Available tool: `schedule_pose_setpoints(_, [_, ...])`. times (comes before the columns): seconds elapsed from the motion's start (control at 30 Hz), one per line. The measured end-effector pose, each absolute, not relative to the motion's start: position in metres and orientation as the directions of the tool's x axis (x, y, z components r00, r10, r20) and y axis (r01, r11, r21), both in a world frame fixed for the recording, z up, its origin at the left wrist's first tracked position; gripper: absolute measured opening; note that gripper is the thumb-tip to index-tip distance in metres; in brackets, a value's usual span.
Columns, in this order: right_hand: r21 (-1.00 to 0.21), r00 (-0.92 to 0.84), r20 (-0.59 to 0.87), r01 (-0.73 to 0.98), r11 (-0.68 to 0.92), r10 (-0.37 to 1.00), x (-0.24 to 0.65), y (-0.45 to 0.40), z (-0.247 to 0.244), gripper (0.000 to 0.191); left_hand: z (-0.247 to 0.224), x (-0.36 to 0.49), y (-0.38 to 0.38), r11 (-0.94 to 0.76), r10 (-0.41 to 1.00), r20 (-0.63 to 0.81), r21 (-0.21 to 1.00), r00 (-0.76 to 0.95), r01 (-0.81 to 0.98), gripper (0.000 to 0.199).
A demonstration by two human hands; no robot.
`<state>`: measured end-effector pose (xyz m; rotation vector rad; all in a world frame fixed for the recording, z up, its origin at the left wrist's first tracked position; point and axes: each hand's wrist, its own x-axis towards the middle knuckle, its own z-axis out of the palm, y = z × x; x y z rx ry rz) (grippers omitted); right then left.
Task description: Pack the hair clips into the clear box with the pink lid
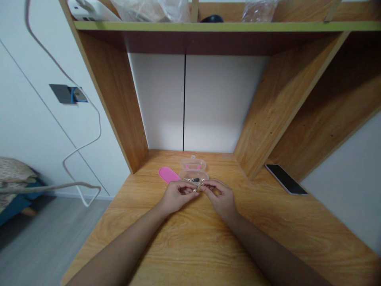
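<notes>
Both hands meet over the wooden desk, just in front of a clear plastic case [193, 174] with its lid raised. My left hand [178, 195] pinches one side of a small shiny metallic item [198, 186]. On its other side, the fingertips of my right hand [219, 195] are closed on the same item. Its exact shape is too small to make out. Inside the case lies a small dark piece [195, 180], with other shiny bits beside it. A flat pink oval piece [168, 175] rests left of the case, close behind my left hand.
A dark-screened phone [285, 179] lies on the desk [190, 246] at the right. Wooden side panels and a white back wall enclose the desk's rear. Overhead, a shelf [196, 26] holds plastic bags and a white power strip. A white cable [99, 119] hangs at the left.
</notes>
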<state>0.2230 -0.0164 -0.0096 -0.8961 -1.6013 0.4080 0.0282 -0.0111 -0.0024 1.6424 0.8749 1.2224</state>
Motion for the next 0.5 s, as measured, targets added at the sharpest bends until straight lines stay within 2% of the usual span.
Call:
schedule_pose_setpoints(0.2, [-0.683, -0.031, 0.689, 0.307, 0.663, 0.724, 0.222, -0.020, -0.004, 0.007, -0.007, 0.026, -0.006, -0.418, 0.897, 0.402, 0.907, 0.182, 0.058, 0.020])
schedule_pose_setpoints(0.33, [-0.728, 0.000, 0.652, 0.280, 0.626, 0.758, 0.223, -0.021, -0.004, 0.014, -0.007, 0.022, -0.003, -0.433, 0.901, 0.433, 0.894, 0.025, 0.112, 0.027])
schedule_pose_setpoints(0.43, [-0.768, 0.035, 0.621, 0.229, 0.598, 0.783, 0.224, -0.021, -0.006, 0.025, -0.002, 0.015, -0.002, -0.464, 0.866, 0.494, 0.849, -0.071, 0.252, 0.027])
schedule_pose_setpoints(0.5, [-0.780, 0.045, 0.609, 0.211, 0.589, 0.792, 0.224, -0.021, -0.006, 0.029, 0.003, 0.009, -0.001, -0.511, 0.819, 0.572, 0.767, -0.051, 0.387, 0.021])
